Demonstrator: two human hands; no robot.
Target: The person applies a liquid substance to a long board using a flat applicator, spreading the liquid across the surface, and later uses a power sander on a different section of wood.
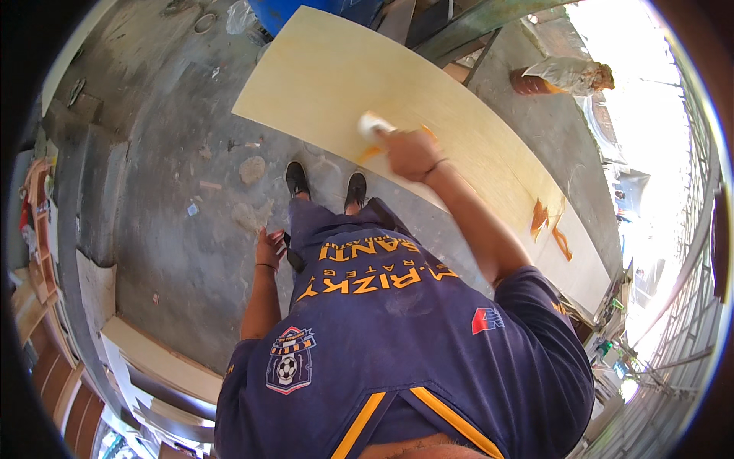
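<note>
A long pale plywood sheet [321, 69] lies in front of me and runs off to the right. Above its near edge, my right hand [413, 153] is closed on a white spreader [375, 125], which is blurred by motion. Orange streaks [370, 154] show on the board beside this hand. Farther right, thick orange-brown glue-like blobs [540, 217] sit on the sheet. My left hand [267, 249] hangs low by my left thigh, away from the board. Its fingers are curled by a small dark thing with a light edge, too small to name.
A reddish-brown container with crumpled pale plastic [566, 76] stands beyond the sheet at the right. Behind the board is a blue drum-like object [313, 9]. Grey concrete floor [176, 168] with scraps spreads to the left. Pale boards [157, 356] lean at the lower left.
</note>
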